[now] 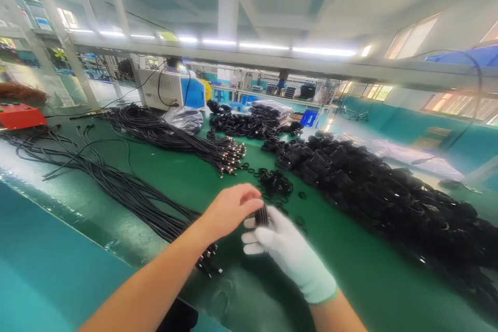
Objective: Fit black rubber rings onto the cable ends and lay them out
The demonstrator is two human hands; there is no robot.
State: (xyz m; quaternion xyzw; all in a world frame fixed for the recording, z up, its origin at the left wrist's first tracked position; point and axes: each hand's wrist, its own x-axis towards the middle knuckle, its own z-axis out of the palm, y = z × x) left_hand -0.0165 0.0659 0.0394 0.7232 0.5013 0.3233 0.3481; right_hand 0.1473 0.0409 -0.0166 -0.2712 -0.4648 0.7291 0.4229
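Note:
A small coil of black cable stands on edge between my two hands, above the green table mat. My right hand, in a white glove, grips it between the thumb and fingers from the near right. On its upper left side, my bare left hand has curled fingers and a thumb closed at the coil. Below my left forearm, the ends of a bundle of straight black cables stick out. Just beyond my hands lies a loose heap of small black rings.
A long pile of coiled black cables covers the right side. Another cable bundle with metal plug ends lies behind my left hand. At the back stand a white and blue machine and plastic-wrapped packs. A red box sits far left.

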